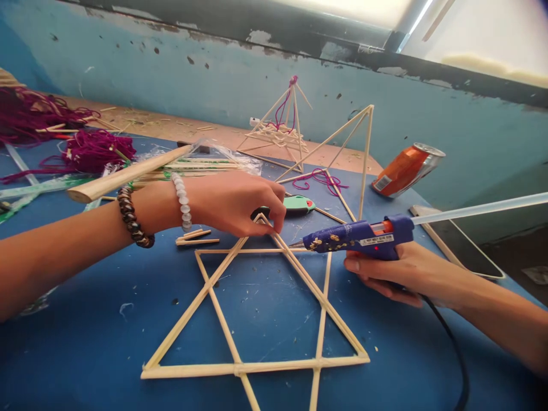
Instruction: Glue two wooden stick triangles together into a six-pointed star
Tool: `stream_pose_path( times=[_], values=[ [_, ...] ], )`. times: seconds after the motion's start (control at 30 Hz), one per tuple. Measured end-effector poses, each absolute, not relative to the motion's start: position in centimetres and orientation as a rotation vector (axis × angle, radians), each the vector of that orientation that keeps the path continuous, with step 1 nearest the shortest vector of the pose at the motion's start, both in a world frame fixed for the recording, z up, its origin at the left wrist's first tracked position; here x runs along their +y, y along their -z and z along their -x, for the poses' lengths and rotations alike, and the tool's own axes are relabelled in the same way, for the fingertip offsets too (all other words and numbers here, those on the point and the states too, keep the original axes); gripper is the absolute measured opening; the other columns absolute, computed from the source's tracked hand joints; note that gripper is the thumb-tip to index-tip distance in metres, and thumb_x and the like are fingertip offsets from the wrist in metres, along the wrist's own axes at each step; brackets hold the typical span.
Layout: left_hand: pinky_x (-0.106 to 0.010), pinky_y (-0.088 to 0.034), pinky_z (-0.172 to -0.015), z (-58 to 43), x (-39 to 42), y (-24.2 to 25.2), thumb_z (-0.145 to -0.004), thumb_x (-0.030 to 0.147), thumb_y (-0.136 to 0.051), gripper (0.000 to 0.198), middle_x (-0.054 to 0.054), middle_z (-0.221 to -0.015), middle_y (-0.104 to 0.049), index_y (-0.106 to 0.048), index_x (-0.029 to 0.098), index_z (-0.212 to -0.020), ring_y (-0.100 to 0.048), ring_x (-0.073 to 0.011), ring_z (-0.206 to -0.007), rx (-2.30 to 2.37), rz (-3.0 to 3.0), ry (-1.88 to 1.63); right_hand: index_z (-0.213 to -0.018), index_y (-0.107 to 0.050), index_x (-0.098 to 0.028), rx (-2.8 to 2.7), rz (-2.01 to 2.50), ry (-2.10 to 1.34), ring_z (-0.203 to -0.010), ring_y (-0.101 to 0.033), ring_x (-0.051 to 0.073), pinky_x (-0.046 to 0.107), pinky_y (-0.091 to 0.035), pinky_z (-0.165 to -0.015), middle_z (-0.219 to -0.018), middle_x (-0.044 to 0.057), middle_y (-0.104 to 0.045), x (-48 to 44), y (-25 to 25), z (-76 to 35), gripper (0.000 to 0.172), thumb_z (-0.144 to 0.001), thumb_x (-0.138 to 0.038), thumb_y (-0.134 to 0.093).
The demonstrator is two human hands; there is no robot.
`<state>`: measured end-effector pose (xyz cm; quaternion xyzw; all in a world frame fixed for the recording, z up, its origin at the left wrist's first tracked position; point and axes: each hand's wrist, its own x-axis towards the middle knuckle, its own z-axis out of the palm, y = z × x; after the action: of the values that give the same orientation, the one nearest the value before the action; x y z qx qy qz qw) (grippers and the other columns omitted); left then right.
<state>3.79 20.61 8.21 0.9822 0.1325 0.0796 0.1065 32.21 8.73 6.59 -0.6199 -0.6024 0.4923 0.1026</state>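
A star-shaped frame of thin wooden sticks point(192, 371) lies on the blue table, its lower tip cut off by the picture edge. My left hand point(235, 202) pinches the frame's far corner between thumb and finger. A blue hot glue gun point(355, 238) is gripped in my right hand point(398, 279), with a translucent glue stick point(479, 209) jutting from its back. The gun's metal nozzle points left, close to the stick joint on the frame's right far side; whether it touches is unclear. Just behind my left fingers lies a green-and-black utility knife point(299, 205).
Stick pyramids point(368, 154) with purple yarn stand at the back. An orange can point(406, 170) leans at right near a phone-like slab point(466, 245). Purple yarn point(98, 151), a thick wooden rod point(128, 174) and bagged sticks point(201, 165) lie left. A black cord point(454, 342) trails from the gun.
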Motion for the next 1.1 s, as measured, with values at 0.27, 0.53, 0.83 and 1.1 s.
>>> stream_pose_path(
  times=[0.27,0.53,0.83,1.1],
  values=[
    [-0.028,-0.044,-0.078,-4.0,20.5,-8.5,-0.084,0.025,-0.070,0.011,-0.001,-0.095,-0.072,-0.080,0.029,-0.087,-0.062,-0.0144,-0.077,0.419,-2.847,-0.287,-0.052,-0.051,-0.018,-1.672,1.846,-1.504,-0.033,-0.036,0.006,0.020,-0.019,-0.032,-0.042,-0.002,-0.046,8.2,-6.2,-32.5,0.054,-0.077,-0.059,-0.077],
    [-0.023,-0.036,-0.071,-4.0,19.9,-8.4,-0.082,0.010,-0.068,0.020,0.002,-0.096,-0.071,-0.080,0.024,-0.090,-0.058,-0.0100,-0.080,0.415,-2.883,-0.270,-0.059,-0.051,-0.020,-1.516,1.825,-1.618,-0.027,-0.030,0.004,0.017,-0.016,-0.026,-0.043,-0.006,-0.045,9.5,-6.1,-32.8,0.046,-0.079,-0.054,-0.075],
    [-0.024,-0.038,-0.064,-3.8,20.3,-7.9,-0.081,0.010,-0.071,0.019,0.004,-0.085,-0.072,-0.080,0.025,-0.087,-0.058,-0.0103,-0.071,0.307,-2.915,-0.359,-0.057,-0.048,-0.018,-1.617,1.809,-1.664,-0.026,-0.033,0.000,0.011,-0.021,-0.028,-0.046,-0.005,-0.047,10.1,-6.1,-33.5,0.053,-0.088,-0.057,-0.065],
    [-0.025,-0.039,-0.064,-4.0,20.1,-8.1,-0.083,0.009,-0.072,0.016,0.004,-0.082,-0.069,-0.080,0.023,-0.085,-0.056,-0.0087,-0.068,0.339,-2.909,-0.381,-0.053,-0.046,-0.019,-1.632,1.833,-1.642,-0.025,-0.030,0.000,0.011,-0.020,-0.027,-0.041,-0.005,-0.044,10.2,-5.7,-34.1,0.058,-0.085,-0.063,-0.066]
  ],
)
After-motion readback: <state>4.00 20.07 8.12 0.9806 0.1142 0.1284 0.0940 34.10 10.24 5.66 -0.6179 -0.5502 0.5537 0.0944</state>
